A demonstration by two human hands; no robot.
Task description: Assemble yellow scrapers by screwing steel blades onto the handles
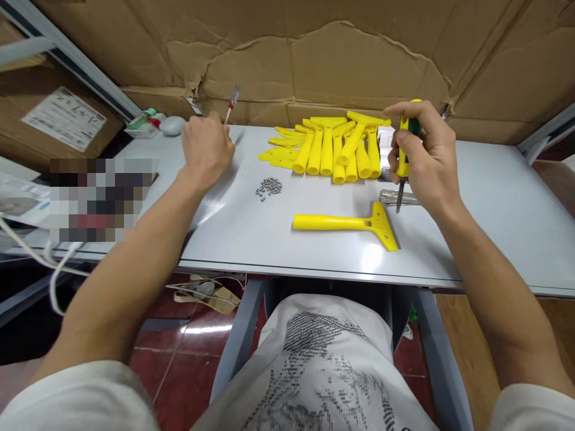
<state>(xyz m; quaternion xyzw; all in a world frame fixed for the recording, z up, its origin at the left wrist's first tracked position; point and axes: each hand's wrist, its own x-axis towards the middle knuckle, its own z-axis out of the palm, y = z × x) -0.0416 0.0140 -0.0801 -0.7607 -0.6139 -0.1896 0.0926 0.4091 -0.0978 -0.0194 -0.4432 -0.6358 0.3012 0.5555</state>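
My left hand [206, 143] is closed at the back left of the table, round the shaft of a small screwdriver [234, 97] whose clear purplish handle points up. My right hand [429, 152] grips a thicker yellow and green screwdriver [403, 158], its tip pointing down. Below that tip, a yellow scraper [341, 222] lies flat, its handle to the left and its wide head to the right. Several yellow scraper handles [327, 149] are heaped behind it, with flat yellow plates [281, 157] beside them. Small screws [269, 187] form a loose pile at mid-table.
Thin metal strips [398, 197] and white packets [385, 143] lie near my right hand. Cardboard [314, 60] walls the back of the white table [251, 239]. At left are a labelled box [67, 120], a grey rounded object [172, 126] and white cables [56, 281].
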